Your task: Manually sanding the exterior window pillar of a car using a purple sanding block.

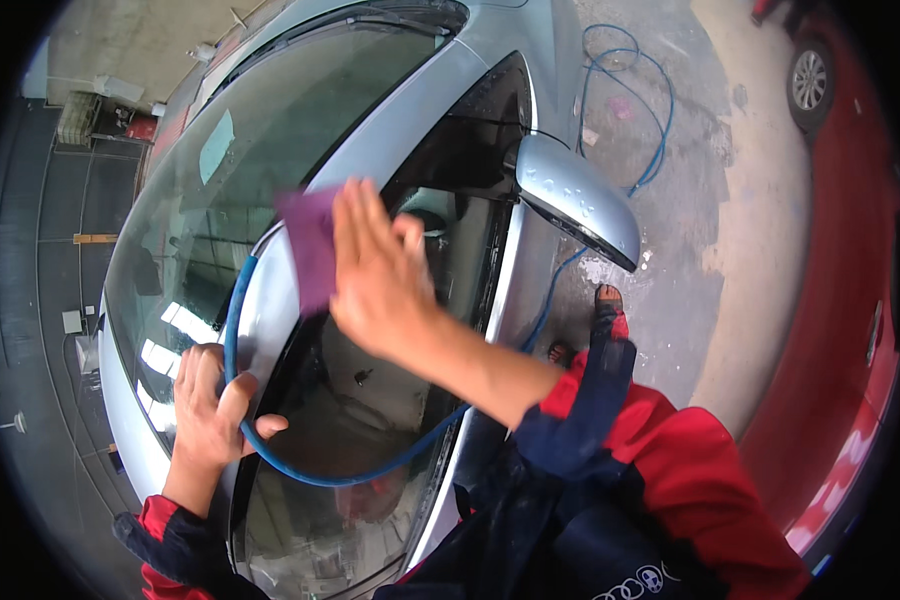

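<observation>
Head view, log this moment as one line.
left hand: grips blue hose | right hand: presses purple cloth on silver car pillar

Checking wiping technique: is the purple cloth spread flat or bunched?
Spread flat: the purple cloth lies under the right hand's open palm.

A silver side mirror sticks out from the silver car's front pillar. Beyond the mirror lies wet concrete floor. Farther right of the mirror stands a red car, its wheel at the top. Left of the mirror curves the windshield.
</observation>
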A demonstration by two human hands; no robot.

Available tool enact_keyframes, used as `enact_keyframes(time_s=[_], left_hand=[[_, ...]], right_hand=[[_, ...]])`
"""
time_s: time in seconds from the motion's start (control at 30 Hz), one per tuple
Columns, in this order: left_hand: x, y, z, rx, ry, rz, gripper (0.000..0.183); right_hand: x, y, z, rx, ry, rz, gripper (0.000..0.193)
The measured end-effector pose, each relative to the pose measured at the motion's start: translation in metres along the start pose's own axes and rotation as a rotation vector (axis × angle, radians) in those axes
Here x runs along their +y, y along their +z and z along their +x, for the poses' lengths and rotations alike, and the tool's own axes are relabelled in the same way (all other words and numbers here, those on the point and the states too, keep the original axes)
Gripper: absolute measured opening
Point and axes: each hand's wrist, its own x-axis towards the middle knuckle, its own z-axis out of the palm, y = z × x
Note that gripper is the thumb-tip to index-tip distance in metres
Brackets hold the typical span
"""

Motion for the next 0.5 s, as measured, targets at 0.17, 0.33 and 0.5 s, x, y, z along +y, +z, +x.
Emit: enact_keyframes(time_s=[0.17, 0.33, 0.5], left_hand=[[0.0, 0.001, 0.005, 0.01, 0.0, 0.022, 0.068], [0.001, -0.002, 0.002, 0.02, 0.001, 0.042, 0.069], [-0.002, 0.0, 0.004, -0.002, 0.002, -0.008, 0.069]], right_hand=[[-0.022, 0.006, -0.008, 0.004, 0.071, 0.014, 0.072], [0.014, -0.007, 0.019, 0.019, 0.085, 0.019, 0.076], [-0.024, -0.007, -0.013, -0.097, 0.029, 0.086, 0.088]])
